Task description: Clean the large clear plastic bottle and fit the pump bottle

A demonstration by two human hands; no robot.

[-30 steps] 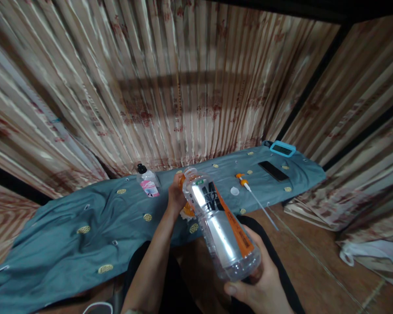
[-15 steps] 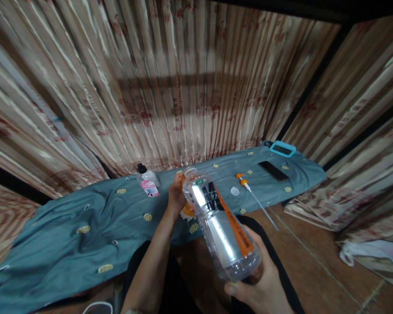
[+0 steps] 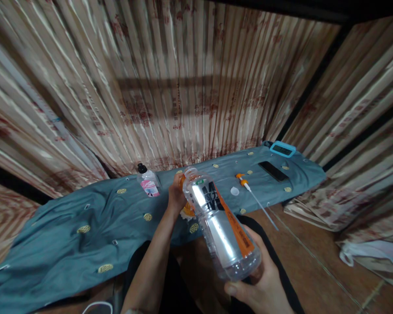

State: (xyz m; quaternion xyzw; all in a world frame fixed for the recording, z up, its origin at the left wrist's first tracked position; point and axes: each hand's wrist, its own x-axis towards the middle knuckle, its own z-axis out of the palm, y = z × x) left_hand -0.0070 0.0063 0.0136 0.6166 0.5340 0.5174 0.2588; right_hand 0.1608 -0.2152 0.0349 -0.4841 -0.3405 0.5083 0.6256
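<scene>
Right hand [image 3: 260, 290] cupping the clear bottle [image 3: 221, 224] by its base, tilted, mouth uncapped. Left hand [image 3: 176, 195] closed on something orange [image 3: 187, 210] over the blue cloth [image 3: 85, 218]. White cap [image 3: 235, 190] off, lying right.

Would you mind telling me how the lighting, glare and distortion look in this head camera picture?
Head view: dim, warm light; a bright glare streak runs down the clear bottle held in the right hand; a dark bar of shadow crosses the curtain; wide-angle bending fans the pleats outward and curves the teal cloth; the left hand is fairly sharp, the edges soft.
</scene>
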